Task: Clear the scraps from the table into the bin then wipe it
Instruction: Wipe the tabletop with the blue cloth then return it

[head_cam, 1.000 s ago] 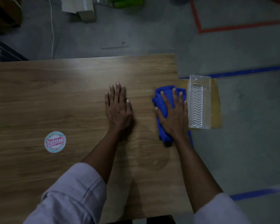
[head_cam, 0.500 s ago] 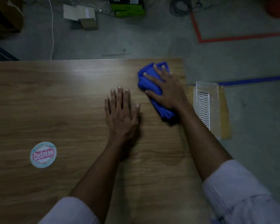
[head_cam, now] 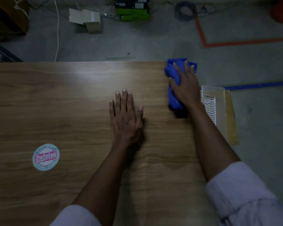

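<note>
We see the right hand (head_cam: 185,88) at the far right corner of the worktop (head_cam: 55,103), lying palm down on a bunched blue cloth (head_cam: 174,101). Its fingers (head_cam: 186,69) are spread and fairly straight, pressing the cloth flat against the wood rather than curling round it. The cloth's far end reaches the worktop's far edge. The left hand (head_cam: 125,118) lies flat near the middle of the worktop, fingers (head_cam: 124,98) straight and close together, holding nothing. A clear plastic bin (head_cam: 209,101) stands on the floor (head_cam: 153,43) just beside the worktop's right edge, near the right forearm. A round sticker (head_cam: 45,157) sits on the wood to our left. Red tape (head_cam: 235,42) and blue tape (head_cam: 258,84) mark the floor.
</note>
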### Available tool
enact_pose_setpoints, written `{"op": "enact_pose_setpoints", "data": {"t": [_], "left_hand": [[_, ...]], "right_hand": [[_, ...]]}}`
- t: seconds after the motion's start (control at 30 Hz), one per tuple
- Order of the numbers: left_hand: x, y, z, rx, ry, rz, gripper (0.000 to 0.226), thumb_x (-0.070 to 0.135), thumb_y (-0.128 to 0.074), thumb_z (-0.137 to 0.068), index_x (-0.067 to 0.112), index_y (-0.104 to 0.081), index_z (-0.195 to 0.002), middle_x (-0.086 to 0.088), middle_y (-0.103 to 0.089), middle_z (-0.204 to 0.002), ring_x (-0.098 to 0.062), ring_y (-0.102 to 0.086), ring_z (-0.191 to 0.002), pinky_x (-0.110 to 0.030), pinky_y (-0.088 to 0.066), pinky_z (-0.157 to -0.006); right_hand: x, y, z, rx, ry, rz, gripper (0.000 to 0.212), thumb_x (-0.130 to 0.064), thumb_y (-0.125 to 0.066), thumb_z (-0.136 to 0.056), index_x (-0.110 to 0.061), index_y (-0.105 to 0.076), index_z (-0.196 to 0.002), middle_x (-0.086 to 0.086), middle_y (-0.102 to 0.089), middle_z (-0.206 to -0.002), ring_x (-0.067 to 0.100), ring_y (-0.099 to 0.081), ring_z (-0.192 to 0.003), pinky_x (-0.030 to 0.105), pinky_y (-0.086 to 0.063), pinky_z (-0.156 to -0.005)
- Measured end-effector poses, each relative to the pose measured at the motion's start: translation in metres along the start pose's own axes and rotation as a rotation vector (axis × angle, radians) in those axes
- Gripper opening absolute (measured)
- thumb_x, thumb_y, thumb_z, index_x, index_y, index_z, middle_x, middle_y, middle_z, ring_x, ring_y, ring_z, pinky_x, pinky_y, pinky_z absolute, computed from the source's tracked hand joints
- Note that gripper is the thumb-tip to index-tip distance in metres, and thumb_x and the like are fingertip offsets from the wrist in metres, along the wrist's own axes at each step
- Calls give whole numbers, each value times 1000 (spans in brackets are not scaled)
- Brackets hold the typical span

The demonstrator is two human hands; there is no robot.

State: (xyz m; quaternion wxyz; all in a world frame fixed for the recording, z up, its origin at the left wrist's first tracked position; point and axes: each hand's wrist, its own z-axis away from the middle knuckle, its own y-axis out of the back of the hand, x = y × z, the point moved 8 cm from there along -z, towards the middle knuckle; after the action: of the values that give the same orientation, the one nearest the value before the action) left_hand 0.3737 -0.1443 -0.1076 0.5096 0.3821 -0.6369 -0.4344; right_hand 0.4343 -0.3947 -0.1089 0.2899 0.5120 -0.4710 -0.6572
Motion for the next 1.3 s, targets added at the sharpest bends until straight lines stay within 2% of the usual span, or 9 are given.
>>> {"op": "enact_pose_setpoints", "data": {"t": [0.07,0.17,0.23,0.43,0.6,0.7,0.93,1.13,1.3], "left_hand": [[-1,-1,-1,1,-5,-10,69,48,-18,-102,9,-36,-157,-9,-25,-167,-27,-17,-156,-45,-6,-126],[-2,-2,-2,8,-6,-10,68,47,-20,-103,8,-37,-156,-10,-27,-167,-28,-19,-156,-46,-9,-126],[-2,-2,-1,5,-6,-4,68,47,-19,-103,7,-36,-156,-10,-27,-167,-28,-19,-156,-46,-9,-126],[2,-1,0,-62,-17,-3,72,52,-16,-102,10,-28,-160,-8,-16,-170,-25,-7,-158,-48,-4,-127],[4,9,4,-7,-90,105,74,56,-30,-101,7,-34,-157,-11,-32,-164,-27,-19,-155,-53,-9,-126],[10,17,13,-7,-229,182,72,55,-37,-102,6,-36,-155,-8,-38,-162,-23,-23,-155,-52,-11,-126],[12,11,15,-79,-232,187,71,58,-37,-101,11,-41,-153,-6,-39,-161,-22,-24,-154,-47,-9,-127],[9,8,15,-95,-209,219,72,58,-33,-100,11,-41,-154,-5,-38,-162,-21,-23,-154,-40,-6,-127],[7,12,23,-143,-219,240,71,58,-28,-101,14,-38,-156,-4,-31,-165,-18,-17,-156,-35,-3,-127]], "right_hand": [[-16,-8,6,-26,13,36,68,-51,-41,-95,-33,-32,-160,11,-13,-171,39,-8,-157,50,-10,-128],[-72,-29,56,-114,431,91,68,-56,-42,-94,-34,-35,-159,8,-17,-171,36,-10,-158,50,-9,-128],[-74,-35,94,-165,535,101,67,-55,-45,-95,-37,-33,-159,2,-14,-172,28,-5,-159,46,-9,-128],[-12,-6,121,-2,-20,109,69,-58,-38,-97,-39,-23,-162,3,-3,-173,32,-1,-159,49,-8,-129],[-87,-36,124,-78,170,107,69,-55,-36,-97,-41,-18,-162,2,0,-173,30,4,-159,46,-3,-129],[-77,-34,169,-134,260,99,76,-54,-41,-92,-39,-16,-163,1,2,-173,27,7,-159,46,-6,-129],[-8,-6,165,-45,-49,115,71,-65,-37,-101,-39,-15,-163,6,1,-173,33,5,-159,50,-7,-129],[-75,-31,186,-115,147,127,77,-60,-34,-93,-37,-13,-164,4,4,-173,29,8,-159,46,-5,-129],[-8,-4,240,-94,66,113,71,-66,-36,-100,-40,-14,-163,0,3,-173,25,7,-159,51,-10,-128]]}}
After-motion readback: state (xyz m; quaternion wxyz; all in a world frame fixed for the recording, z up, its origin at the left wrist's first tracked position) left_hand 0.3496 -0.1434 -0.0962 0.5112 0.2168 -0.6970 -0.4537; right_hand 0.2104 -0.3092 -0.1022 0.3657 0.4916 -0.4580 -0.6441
